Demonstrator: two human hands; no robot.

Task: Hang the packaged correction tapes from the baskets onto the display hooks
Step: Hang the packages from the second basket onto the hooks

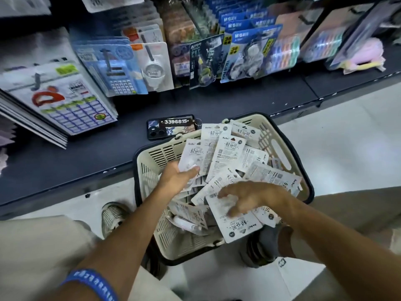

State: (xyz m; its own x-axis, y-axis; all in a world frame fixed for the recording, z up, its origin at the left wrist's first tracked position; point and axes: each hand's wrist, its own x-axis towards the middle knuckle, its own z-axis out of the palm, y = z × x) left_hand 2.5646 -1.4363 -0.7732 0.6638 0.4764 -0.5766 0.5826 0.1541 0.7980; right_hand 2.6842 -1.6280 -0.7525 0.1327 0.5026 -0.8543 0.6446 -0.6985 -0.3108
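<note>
Beyond the left hand (181, 175), fingers clamped on a pack (193, 156), lies a phone (171, 127); right hand (249, 197), fingers apart, presses packs (230, 210) in the basket (156, 153).

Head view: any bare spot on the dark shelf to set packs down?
Free: dark shelf strip left of the beige plastic basket, below the calendar stack; also behind the basket, under the hanging blue packs. Crowded: basket interior, black phone at its rim.

Loose packs (225, 153) fill the basket (152, 155); shelf ledge (86, 153) open beside the phone (171, 127).
</note>
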